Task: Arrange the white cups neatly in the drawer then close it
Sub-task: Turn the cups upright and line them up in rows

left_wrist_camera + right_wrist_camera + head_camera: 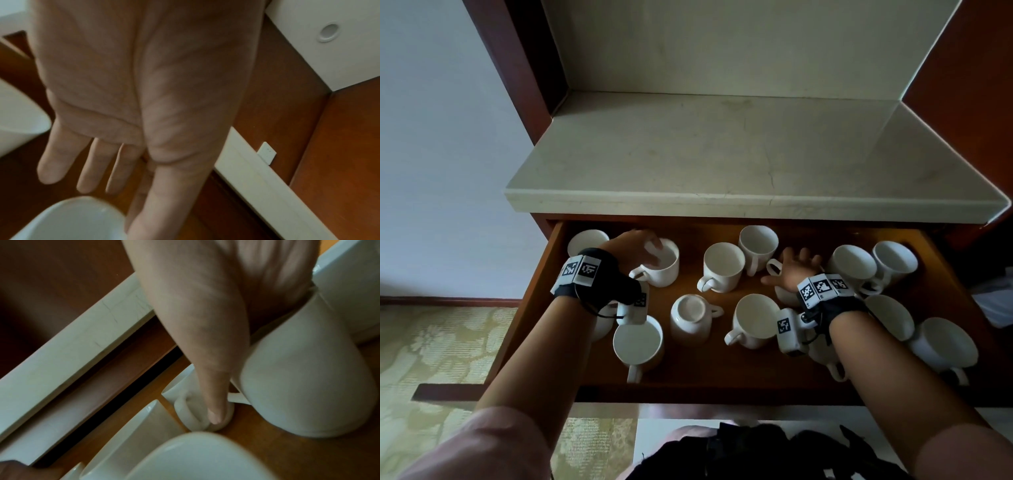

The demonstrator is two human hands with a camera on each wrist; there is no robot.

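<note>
The wooden drawer (pixel 688 390) is pulled out, and several white cups lie scattered in it. My left hand (pixel 650 245) hovers with straight fingers (pixel 55 162) just above the rim of an upright cup (pixel 664 270) at the back left; the same cup (pixel 72 219) shows below the fingertips and is not gripped. My right hand (pixel 796 265) lies spread over a cup on its side (pixel 784 296) in the middle right. In the right wrist view the thumb (pixel 216 410) rests on that cup's (pixel 304 378) handle; the fingers are hidden there.
One cup (pixel 690 318) stands upside down in the drawer's middle; others stand or lean at the front and right. A pale stone counter (pixel 722 154) overhangs the drawer's back. A patterned carpet (pixel 448 342) lies to the left.
</note>
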